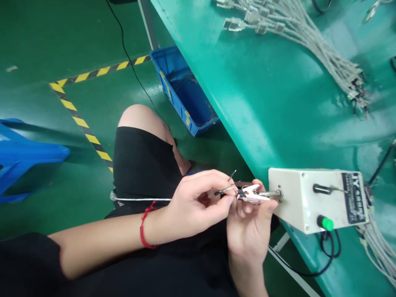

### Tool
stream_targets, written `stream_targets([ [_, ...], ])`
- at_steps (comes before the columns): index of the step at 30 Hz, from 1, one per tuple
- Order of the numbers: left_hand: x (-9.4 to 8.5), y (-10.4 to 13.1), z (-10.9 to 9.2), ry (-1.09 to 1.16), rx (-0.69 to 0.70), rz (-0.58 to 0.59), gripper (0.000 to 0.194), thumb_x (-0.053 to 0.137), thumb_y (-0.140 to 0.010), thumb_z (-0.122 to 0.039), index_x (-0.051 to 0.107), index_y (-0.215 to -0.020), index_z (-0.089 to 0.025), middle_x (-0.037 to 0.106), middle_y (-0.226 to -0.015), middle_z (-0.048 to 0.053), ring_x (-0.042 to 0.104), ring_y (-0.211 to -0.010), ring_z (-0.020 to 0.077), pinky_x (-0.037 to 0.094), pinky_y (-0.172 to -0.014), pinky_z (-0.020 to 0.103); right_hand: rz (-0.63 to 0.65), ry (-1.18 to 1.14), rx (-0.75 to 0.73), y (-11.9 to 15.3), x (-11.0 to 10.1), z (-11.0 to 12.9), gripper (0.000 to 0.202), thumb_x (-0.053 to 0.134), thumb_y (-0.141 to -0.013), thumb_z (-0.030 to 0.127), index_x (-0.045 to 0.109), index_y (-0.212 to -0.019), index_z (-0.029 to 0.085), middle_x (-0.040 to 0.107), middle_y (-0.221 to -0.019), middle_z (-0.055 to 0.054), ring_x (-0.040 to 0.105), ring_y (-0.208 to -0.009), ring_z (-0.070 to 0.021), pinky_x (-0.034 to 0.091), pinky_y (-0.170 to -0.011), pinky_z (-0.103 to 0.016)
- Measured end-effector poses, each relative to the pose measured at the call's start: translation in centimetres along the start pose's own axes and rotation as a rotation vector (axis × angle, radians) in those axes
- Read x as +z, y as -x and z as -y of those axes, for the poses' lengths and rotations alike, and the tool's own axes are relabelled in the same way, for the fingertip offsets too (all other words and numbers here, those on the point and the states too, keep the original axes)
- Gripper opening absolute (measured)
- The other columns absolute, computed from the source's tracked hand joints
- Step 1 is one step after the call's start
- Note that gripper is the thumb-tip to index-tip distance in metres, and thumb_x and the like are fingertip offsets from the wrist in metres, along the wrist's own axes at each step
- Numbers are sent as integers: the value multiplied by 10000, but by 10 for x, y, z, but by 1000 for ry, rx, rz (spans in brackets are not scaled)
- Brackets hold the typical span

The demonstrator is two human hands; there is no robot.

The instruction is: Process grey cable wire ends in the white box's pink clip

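Observation:
A pale pink clip [252, 194] with black jaw ends sits at the metal shaft [272, 193] of a beige box machine [287, 202]. My left hand [201, 198], with a red cord bracelet at the wrist, pinches the end of a clear-jacketed cable [139, 199] close to the clip's jaws. Thin dark and light wires [227, 189] fan out past its fingertips. The cable trails left across my lap. My right hand [250, 231] cups the clip from below, its thumb and fingers around the clip's handle end. How the wires sit in the jaws is hard to make out.
On the green table [247, 90] lies a bundle of USB cables [297, 33]. More cables [375, 243] lie right of the machine, which bears a green knob [327, 224]. A blue bin [176, 99] stands under the table edge, and a blue stool [31, 154] at left.

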State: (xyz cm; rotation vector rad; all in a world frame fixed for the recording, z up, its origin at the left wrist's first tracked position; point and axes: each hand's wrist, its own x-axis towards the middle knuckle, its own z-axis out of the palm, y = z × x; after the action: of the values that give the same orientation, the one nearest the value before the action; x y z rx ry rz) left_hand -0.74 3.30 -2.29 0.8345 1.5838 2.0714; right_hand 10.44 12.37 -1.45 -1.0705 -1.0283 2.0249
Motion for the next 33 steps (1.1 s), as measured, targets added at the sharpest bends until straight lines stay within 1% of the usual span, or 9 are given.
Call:
stream_targets([
  [5, -1, 0, -1, -11, -10, 8, 153, 725, -822, -26, 735, -907, -153, 752, -910, 82, 626, -645, 102, 466, -506, 188, 100, 243, -35, 11, -18, 1, 537, 594, -927, 685, 747, -1111, 204, 559, -628, 10, 485, -540, -149, 419, -512, -297],
  [7, -2, 0, -1, -5, -26, 12, 136, 732, -833, -37, 737, -908, -151, 743, -907, 82, 610, -636, 97, 460, -507, 192, -45, 494, -311, 18, -24, 3, 358, 643, -942, 535, 758, -958, 196, 595, -623, -15, 541, -548, -176, 439, -520, -325],
  [9, -2, 2, 0, 3, -32, 24, 138, 732, -840, -40, 737, -920, -152, 733, -905, 79, 594, -630, 95, 454, -510, 200, -348, 709, -718, 22, -31, 8, 174, 741, -880, 389, 747, -899, 217, 609, -648, -24, 568, -564, -200, 475, -538, -363],
  [11, -3, 3, 2, 11, -25, 31, 147, 732, -843, -37, 735, -929, -156, 718, -892, 71, 588, -635, 99, 452, -516, 208, -593, 805, -1045, 19, -39, 17, 252, 816, -795, 367, 746, -1000, 240, 612, -707, -35, 561, -573, -218, 490, -537, -401],
  [13, -3, 3, 3, 13, -16, 24, 159, 735, -839, -32, 737, -931, -161, 703, -872, 60, 580, -638, 101, 446, -520, 211, -645, 866, -1170, 11, -49, 26, 432, 844, -747, 379, 739, -1139, 231, 630, -779, -60, 572, -600, -233, 489, -540, -416],
  [18, -4, 5, 5, 10, -4, 11, 161, 745, -837, -34, 743, -935, -162, 688, -845, 48, 561, -629, 95, 428, -522, 209, -546, 949, -1225, -8, -71, 35, 521, 838, -755, 400, 743, -1208, 159, 715, -870, -127, 679, -674, -305, 518, -552, -450],
  [24, -4, 9, 8, 1, -16, 18, 128, 737, -863, -69, 745, -951, -162, 690, -862, 52, 555, -623, 93, 427, -520, 213, -502, 936, -1259, -7, -69, 31, 466, 819, -796, 381, 740, -1199, 160, 739, -997, -144, 681, -684, -279, 543, -560, -449],
  [30, -3, 11, 10, 9, -29, 19, 108, 741, -876, -93, 732, -955, -166, 689, -861, 51, 589, -649, 108, 431, -527, 221, -471, 863, -1176, -8, -69, 32, 646, 826, -774, 350, 648, -1373, 182, 671, -866, -65, 612, -580, -215, 500, -521, -396],
  [33, -3, 12, 9, 3, -58, 11, 69, 739, -892, -120, 733, -942, -168, 683, -853, 49, 592, -650, 111, 433, -524, 221, -503, 789, -1259, -10, -65, 27, 666, 821, -750, 376, 646, -1373, 219, 612, -789, -23, 524, -523, -179, 447, -493, -374],
])
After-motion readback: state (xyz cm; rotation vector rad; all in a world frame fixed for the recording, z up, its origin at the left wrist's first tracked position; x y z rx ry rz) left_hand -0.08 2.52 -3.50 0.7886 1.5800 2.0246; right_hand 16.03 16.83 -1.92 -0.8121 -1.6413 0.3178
